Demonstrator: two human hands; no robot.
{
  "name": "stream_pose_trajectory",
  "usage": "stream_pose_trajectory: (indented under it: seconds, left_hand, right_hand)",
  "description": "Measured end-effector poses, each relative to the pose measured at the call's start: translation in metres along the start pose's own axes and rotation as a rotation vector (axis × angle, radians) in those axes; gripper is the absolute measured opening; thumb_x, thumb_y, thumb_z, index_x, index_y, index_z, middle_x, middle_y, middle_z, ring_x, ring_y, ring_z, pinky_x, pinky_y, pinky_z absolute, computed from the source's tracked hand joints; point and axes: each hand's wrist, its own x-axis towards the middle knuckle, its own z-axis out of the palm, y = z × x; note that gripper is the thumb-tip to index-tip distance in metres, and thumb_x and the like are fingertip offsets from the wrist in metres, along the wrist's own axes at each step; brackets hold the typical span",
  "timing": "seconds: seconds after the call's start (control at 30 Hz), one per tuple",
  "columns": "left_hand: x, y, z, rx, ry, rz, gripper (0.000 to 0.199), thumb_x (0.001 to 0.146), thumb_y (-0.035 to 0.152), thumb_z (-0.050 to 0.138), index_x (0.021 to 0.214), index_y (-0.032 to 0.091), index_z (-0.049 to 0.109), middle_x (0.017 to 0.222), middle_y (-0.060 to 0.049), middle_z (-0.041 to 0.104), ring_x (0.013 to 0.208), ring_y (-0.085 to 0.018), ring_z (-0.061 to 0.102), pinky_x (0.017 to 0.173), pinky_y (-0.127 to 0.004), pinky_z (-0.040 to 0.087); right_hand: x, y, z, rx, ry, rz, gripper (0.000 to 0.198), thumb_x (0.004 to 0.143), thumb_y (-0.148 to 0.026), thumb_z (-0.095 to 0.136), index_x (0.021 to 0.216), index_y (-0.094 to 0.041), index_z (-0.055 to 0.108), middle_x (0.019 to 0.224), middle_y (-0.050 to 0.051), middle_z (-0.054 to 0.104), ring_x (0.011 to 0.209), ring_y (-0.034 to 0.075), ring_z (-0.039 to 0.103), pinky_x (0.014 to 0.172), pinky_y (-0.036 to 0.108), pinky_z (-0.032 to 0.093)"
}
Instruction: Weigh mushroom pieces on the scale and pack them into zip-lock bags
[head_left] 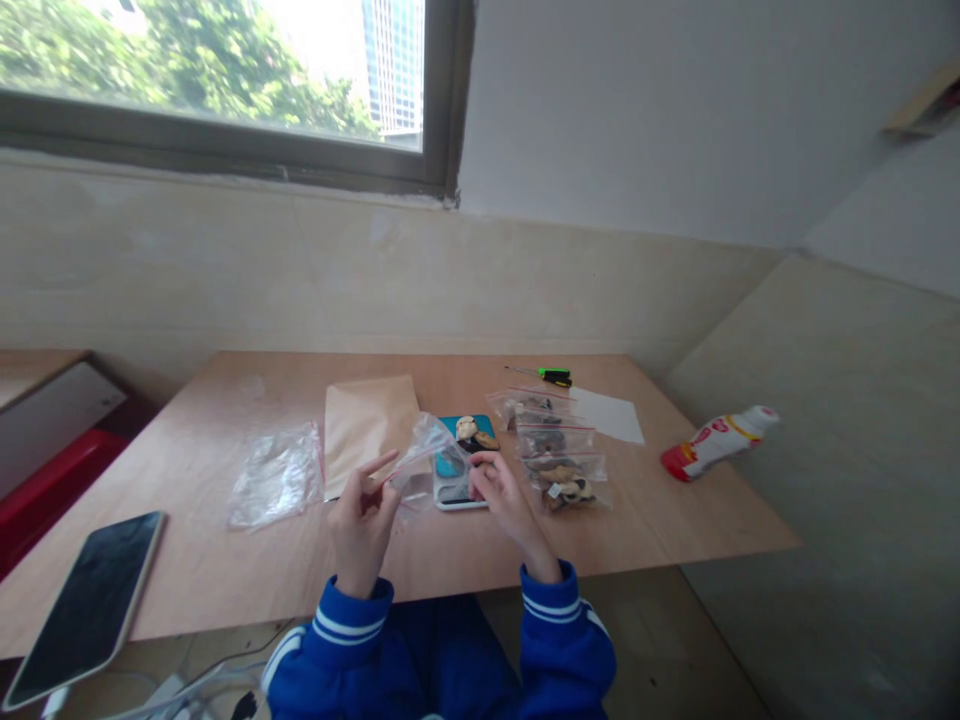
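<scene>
Soft daylight, wide-angle view, slightly hazy

Light comes from the window (225,80) at upper left, where the outdoors is washed out to near white. The wooden table (225,560) is evenly lit with only faint shadows. Straight lines bow towards the edges, fine detail is smeared, and the phone (90,600) screen shows dull glare.

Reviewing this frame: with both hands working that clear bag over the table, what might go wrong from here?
1. The left hand pinches the clear bag only by its edge, so the bag may slip from that grip.
2. The right hand is close to the small scale with pieces on top; a nudge might knock them off.
3. The phone lies at the table edge and could fall.
</scene>
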Motion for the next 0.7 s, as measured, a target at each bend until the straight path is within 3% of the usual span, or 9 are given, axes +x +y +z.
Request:
stream_pose_trajectory:
  seconds: [0.03,0.1,0.17,0.23,0.33,0.43,0.53,0.7]
  left_hand:
    - [0.003,0.000,0.000,0.029,-0.018,0.000,0.007,0.081,0.022,0.055,0.086,0.019,0.059,0.087,-0.002,0.071,0.051,-0.008,0.053,0.049,-0.022,0.045]
    - [0.008,0.000,0.001,0.100,-0.049,0.023,0.005,0.078,0.020,0.056,0.075,0.020,0.053,0.097,-0.004,0.071,0.057,-0.011,0.057,0.055,-0.025,0.048]
    - [0.012,0.001,0.001,0.152,-0.060,0.072,0.011,0.076,0.018,0.057,0.068,0.021,0.049,0.107,-0.005,0.070,0.075,-0.016,0.063,0.068,-0.030,0.051]
    - [0.015,0.003,0.000,0.169,-0.072,0.105,0.003,0.076,0.018,0.057,0.075,0.021,0.055,0.115,-0.007,0.068,0.088,-0.020,0.064,0.078,-0.034,0.051]
    - [0.017,0.006,-0.002,0.141,-0.115,0.099,0.021,0.077,0.021,0.056,0.098,0.021,0.060,0.125,-0.008,0.063,0.085,-0.019,0.067,0.077,-0.033,0.052]
    - [0.018,0.007,0.000,0.095,-0.108,0.091,0.002,0.078,0.020,0.056,0.080,0.021,0.055,0.118,-0.007,0.068,0.082,-0.019,0.069,0.071,-0.031,0.053]
    - [0.016,0.005,0.007,0.045,-0.038,0.025,0.023,0.078,0.018,0.055,0.064,0.022,0.038,0.104,-0.006,0.073,0.077,-0.018,0.069,0.066,-0.029,0.053]
    - [0.013,0.007,0.015,-0.059,0.071,-0.107,0.027,0.078,0.020,0.057,0.063,0.022,0.034,0.097,-0.005,0.074,0.085,-0.019,0.070,0.065,-0.027,0.054]
  right_hand:
    - [0.001,-0.002,-0.007,-0.084,0.001,-0.055,0.026,0.087,-0.040,0.051,0.106,-0.021,0.054,0.083,0.003,0.064,0.077,0.016,0.062,0.067,0.028,0.050]
    - [0.006,-0.003,-0.020,-0.304,0.062,-0.171,0.035,0.088,-0.039,0.052,0.119,-0.023,0.053,0.116,0.009,0.059,0.109,0.021,0.056,0.090,0.037,0.047]
    - [0.014,0.003,-0.031,-0.519,0.099,-0.253,0.044,0.085,-0.035,0.057,0.127,-0.023,0.050,0.130,0.012,0.051,0.125,0.025,0.045,0.104,0.045,0.038]
    - [0.026,0.014,-0.039,-0.676,0.059,-0.280,0.052,0.081,-0.031,0.062,0.131,-0.023,0.049,0.137,0.013,0.045,0.132,0.028,0.037,0.109,0.049,0.030]
    - [0.042,0.033,-0.045,-0.785,-0.042,-0.261,0.058,0.080,-0.028,0.065,0.135,-0.024,0.048,0.143,0.014,0.039,0.135,0.030,0.033,0.110,0.051,0.030]
    - [0.052,0.047,-0.044,-0.811,-0.101,-0.270,0.053,0.080,-0.026,0.066,0.131,-0.027,0.053,0.140,0.012,0.045,0.132,0.028,0.039,0.109,0.050,0.032]
    - [0.054,0.053,-0.039,-0.797,-0.115,-0.301,0.040,0.082,-0.022,0.065,0.122,-0.026,0.062,0.133,0.010,0.052,0.127,0.024,0.045,0.107,0.046,0.035]
    - [0.051,0.054,-0.035,-0.717,-0.044,-0.336,0.021,0.084,-0.020,0.063,0.104,-0.023,0.071,0.120,0.009,0.061,0.115,0.022,0.053,0.102,0.042,0.041]
